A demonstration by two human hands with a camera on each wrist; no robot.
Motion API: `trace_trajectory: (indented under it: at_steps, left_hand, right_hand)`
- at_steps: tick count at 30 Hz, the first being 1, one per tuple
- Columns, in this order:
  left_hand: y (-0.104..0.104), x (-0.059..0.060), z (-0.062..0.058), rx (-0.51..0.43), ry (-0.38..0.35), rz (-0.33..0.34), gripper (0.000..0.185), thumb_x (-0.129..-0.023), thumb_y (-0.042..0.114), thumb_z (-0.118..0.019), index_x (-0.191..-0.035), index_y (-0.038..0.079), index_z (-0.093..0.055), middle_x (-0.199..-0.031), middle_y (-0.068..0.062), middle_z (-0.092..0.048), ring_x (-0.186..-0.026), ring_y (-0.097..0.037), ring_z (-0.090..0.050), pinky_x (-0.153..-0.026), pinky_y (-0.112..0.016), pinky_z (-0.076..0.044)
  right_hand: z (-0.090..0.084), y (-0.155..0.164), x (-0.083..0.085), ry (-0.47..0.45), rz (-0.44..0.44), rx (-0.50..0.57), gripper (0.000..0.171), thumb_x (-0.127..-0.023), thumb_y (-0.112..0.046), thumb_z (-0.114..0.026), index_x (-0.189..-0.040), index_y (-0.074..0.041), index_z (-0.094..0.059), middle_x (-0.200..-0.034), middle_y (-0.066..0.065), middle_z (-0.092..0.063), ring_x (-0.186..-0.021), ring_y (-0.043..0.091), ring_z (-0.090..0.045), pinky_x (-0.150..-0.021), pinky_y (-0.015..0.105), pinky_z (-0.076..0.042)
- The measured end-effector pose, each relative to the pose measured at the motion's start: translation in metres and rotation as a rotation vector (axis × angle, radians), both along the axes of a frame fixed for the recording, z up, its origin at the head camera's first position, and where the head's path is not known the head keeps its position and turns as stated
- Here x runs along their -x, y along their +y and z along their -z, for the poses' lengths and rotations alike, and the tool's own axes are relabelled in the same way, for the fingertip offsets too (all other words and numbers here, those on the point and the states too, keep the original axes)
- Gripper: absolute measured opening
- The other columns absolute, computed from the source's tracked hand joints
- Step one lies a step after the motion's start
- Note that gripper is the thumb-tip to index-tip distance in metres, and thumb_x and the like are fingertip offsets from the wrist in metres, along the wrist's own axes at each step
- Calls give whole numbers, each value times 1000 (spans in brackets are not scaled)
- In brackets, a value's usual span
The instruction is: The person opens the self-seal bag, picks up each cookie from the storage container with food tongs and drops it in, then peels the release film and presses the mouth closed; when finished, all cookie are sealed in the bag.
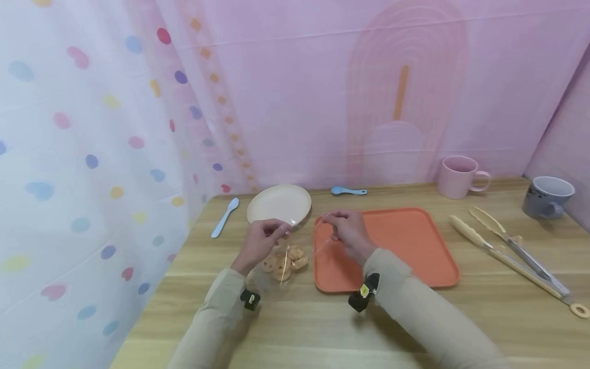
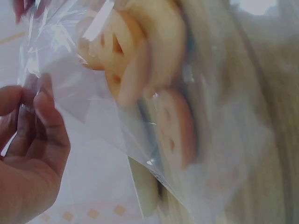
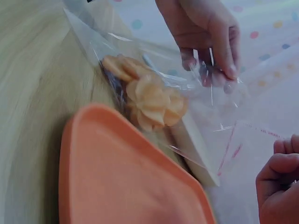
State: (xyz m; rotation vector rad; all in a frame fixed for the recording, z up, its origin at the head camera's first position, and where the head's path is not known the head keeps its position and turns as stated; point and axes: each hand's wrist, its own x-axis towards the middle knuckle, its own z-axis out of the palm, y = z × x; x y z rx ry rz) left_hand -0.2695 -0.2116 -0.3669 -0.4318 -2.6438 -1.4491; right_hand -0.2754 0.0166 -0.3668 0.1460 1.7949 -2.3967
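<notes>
A clear plastic bag (image 2: 98, 109) hangs just over the table, with several tan snack pieces (image 1: 282, 269) in its lower part. Face-like holes show in some pieces; one looks flower-shaped (image 3: 149, 100). My left hand (image 1: 259, 245) pinches the bag's upper edge between thumb and fingers. To the right, my right hand (image 1: 350, 234) pinches the other end of the bag's mouth, a see-through strip with red print (image 3: 237, 148), above an orange tray (image 1: 405, 243). The bag's mouth stretches between both hands.
Behind the hands stand a cream plate (image 1: 278, 201) and a small light-blue spoon (image 1: 349, 191). Another light-blue spoon (image 1: 225, 218) lies left. On the right are tongs (image 1: 511, 251), a pink mug (image 1: 457, 178) and a grey mug (image 1: 547, 197). A pink cloth (image 1: 295, 92) hangs behind.
</notes>
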Motion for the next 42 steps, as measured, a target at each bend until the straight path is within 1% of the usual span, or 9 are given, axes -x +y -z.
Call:
trace_trajectory:
  at_steps: [4,9,15,24,29,32,35,38,42]
  left_hand:
    - [-5,-3,2,-57,21,-92,18,-99,9,-62,-105,-2,-74,-97,-26,-75,-82,-26,-70,-61,-19,-54]
    - [-6,-3,-1,-107,41,-138,20,-100,13,-62,-106,-1,-74,-97,-24,-75,-76,-10,-66,-62,-17,-52]
    - [-7,-4,-4,-139,52,-170,22,-101,14,-61,-110,-2,-72,-101,-23,-75,-77,-9,-66,-62,-16,-52]
    - [-10,-8,-2,-162,128,-220,20,-100,14,-62,-107,-1,-74,-99,-25,-75,-76,-1,-67,-59,-14,-50]
    - [-10,-13,-6,-132,146,-204,17,-99,11,-63,-103,0,-75,-95,-24,-75,-74,-2,-66,-57,-14,-49]
    - [-10,-15,-9,-135,159,-191,17,-99,11,-63,-103,-1,-75,-95,-24,-75,-75,-1,-66,-58,-14,-50]
    - [-12,-17,-10,-128,183,-178,17,-99,11,-63,-103,-1,-74,-94,-23,-75,-75,0,-65,-58,-13,-50]
    - [-13,-20,-11,-125,200,-170,17,-99,11,-63,-103,-2,-75,-93,-23,-75,-75,-1,-66,-57,-13,-49]
    - [-14,-23,-13,-134,212,-179,17,-99,11,-63,-103,-2,-75,-93,-24,-75,-75,-5,-69,-56,-13,-50]
  right_hand:
    - [-4,14,-8,33,-38,13,13,-100,-7,-59,-104,5,-63,-88,2,-69,-51,7,-33,-50,19,-34]
    - [-9,49,-16,55,-39,2,10,-102,-9,-57,-103,0,-62,-84,-3,-69,-55,8,-36,-51,19,-35]
    - [-17,96,-26,77,7,21,12,-103,-9,-55,-93,-11,-62,-83,-9,-67,-58,5,-36,-54,17,-37]
    - [-20,162,-31,103,80,305,34,-104,-2,-47,-77,-12,-65,-75,-7,-66,-53,4,-37,-51,14,-35]
    - [-18,213,-37,228,-33,335,26,-102,-1,-51,-82,-8,-67,-82,-2,-71,-53,8,-35,-51,17,-35]
    - [-19,246,-40,266,-116,139,28,-102,1,-50,-85,-10,-69,-86,-4,-73,-59,6,-46,-55,17,-43]
    - [-27,275,-46,256,-149,-256,27,-103,-3,-52,-87,-16,-70,-87,-12,-71,-71,3,-55,-60,19,-47]
    - [-42,294,-53,280,-169,-680,19,-102,-7,-56,-90,-12,-70,-76,-13,-63,-67,6,-54,-56,23,-45]
    - [-57,310,-57,416,-259,-1042,15,-98,-2,-60,-85,-9,-64,-63,-6,-50,-54,10,-48,-46,27,-38]
